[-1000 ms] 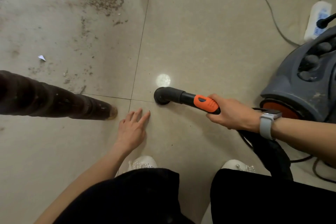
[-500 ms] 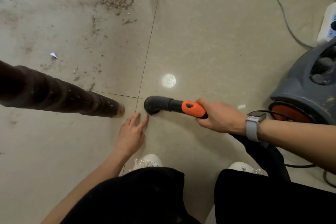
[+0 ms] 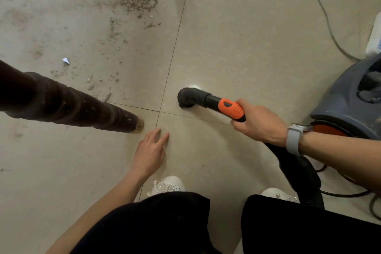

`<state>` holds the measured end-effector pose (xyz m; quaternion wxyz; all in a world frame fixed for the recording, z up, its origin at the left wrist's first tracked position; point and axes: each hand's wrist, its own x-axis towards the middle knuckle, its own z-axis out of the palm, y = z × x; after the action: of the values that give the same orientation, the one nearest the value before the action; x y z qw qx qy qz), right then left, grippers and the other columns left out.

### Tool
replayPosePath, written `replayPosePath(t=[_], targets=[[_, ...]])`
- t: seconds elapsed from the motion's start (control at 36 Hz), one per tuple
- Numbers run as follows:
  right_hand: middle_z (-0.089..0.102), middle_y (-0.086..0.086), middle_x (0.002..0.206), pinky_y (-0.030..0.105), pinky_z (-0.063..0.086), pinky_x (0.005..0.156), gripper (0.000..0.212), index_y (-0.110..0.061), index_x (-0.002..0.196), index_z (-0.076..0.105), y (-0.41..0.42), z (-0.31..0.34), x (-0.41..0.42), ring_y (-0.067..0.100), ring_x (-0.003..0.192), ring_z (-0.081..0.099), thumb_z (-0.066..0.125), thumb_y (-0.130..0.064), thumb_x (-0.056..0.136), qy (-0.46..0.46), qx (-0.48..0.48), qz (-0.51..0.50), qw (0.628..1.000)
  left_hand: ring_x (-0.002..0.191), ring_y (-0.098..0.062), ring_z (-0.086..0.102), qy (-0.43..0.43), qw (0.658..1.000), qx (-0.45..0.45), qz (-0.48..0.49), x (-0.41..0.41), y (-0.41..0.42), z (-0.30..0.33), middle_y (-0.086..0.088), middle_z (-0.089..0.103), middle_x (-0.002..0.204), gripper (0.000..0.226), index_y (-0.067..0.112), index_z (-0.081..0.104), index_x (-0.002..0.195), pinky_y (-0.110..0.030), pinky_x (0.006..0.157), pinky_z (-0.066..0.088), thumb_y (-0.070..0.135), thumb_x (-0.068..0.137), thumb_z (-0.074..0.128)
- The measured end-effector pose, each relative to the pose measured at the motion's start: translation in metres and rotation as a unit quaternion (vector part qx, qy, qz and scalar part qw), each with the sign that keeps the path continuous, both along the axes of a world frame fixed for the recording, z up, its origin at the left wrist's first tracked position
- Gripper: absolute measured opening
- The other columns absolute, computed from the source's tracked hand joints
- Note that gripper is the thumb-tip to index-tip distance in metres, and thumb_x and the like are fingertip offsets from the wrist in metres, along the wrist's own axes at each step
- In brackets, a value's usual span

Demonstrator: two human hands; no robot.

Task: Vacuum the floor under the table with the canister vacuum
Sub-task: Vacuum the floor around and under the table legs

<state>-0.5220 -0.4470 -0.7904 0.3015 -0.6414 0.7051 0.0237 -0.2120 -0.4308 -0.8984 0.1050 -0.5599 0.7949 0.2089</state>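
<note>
My right hand grips the orange-and-black handle of the vacuum hose. Its black elbow nozzle points down onto the beige tiled floor, just right of a tile joint. The black hose runs back under my wrist to the grey canister vacuum at the right edge. My left hand hangs with fingers straight just above the floor, between the nozzle and a dark turned table leg. Brown dirt is scattered on the tile at the upper left.
A scrap of white paper lies beyond the table leg. A grey cable loops to a white power strip at the right edge. My knees in black trousers and white shoes fill the bottom.
The nozzle went left toward my left hand, then came back right and away from me across the tile joint. My left hand stayed near the table leg's foot.
</note>
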Motion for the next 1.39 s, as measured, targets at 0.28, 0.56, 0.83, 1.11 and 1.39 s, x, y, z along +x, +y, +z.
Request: replayPosePath(t=[0.28,0.56,0.83,1.11,1.39], targets=[[0.068,0.013,0.091,0.038,0.051,0.07,0.037,-0.021,0.117,0.046,-0.02,0.003,-0.018,0.036,0.077,0.064,0.058,-0.035,0.085,0.009,-0.002,-0.038,0.999,0.146,-0.027,0.014,-0.021,1.0,0.013,0.016,-0.013,-0.012,0.003,-0.009,0.017,0.158,0.053,0.02,0.026,0.15,-0.041,0.117,0.018,0.024,0.1,0.038],[0.067,0.013,0.098,0.035,0.044,0.067,0.035,-0.021,0.117,0.046,-0.013,0.002,-0.005,0.035,0.088,0.063,0.057,-0.035,0.086,0.002,0.026,0.017,1.0,0.142,-0.03,0.019,-0.026,0.999,0.023,0.017,-0.032,-0.037,0.008,-0.012,0.016,0.156,0.055,0.019,0.024,0.15,-0.042,0.113,0.024,0.023,0.098,0.041],[0.063,0.002,0.077,0.036,0.055,0.059,0.032,-0.024,0.113,0.044,-0.029,0.005,-0.03,0.019,0.05,0.061,0.058,-0.036,0.087,-0.014,0.025,-0.065,0.997,0.137,-0.032,0.019,-0.066,0.996,0.057,0.008,-0.057,-0.073,0.006,-0.01,0.013,0.153,0.057,0.038,0.014,0.15,-0.047,0.107,0.029,0.031,0.099,0.037],[0.06,0.004,0.081,0.034,0.044,0.063,0.038,-0.022,0.12,0.044,-0.043,-0.005,-0.007,0.03,0.071,0.059,0.055,-0.038,0.087,0.001,-0.007,-0.031,0.999,0.136,-0.031,0.017,-0.079,0.996,0.035,0.028,-0.06,-0.068,0.001,-0.009,0.011,0.155,0.059,0.037,0.01,0.15,-0.048,0.105,0.028,0.031,0.098,0.035],[0.067,0.013,0.101,0.035,0.043,0.069,0.039,-0.022,0.122,0.045,-0.046,-0.006,0.004,0.036,0.092,0.062,0.055,-0.038,0.088,0.014,-0.003,0.014,1.0,0.138,-0.029,0.018,-0.053,0.996,0.034,0.055,-0.058,-0.07,0.001,-0.006,0.014,0.157,0.06,0.03,0.015,0.151,-0.045,0.106,0.028,0.028,0.096,0.039]])
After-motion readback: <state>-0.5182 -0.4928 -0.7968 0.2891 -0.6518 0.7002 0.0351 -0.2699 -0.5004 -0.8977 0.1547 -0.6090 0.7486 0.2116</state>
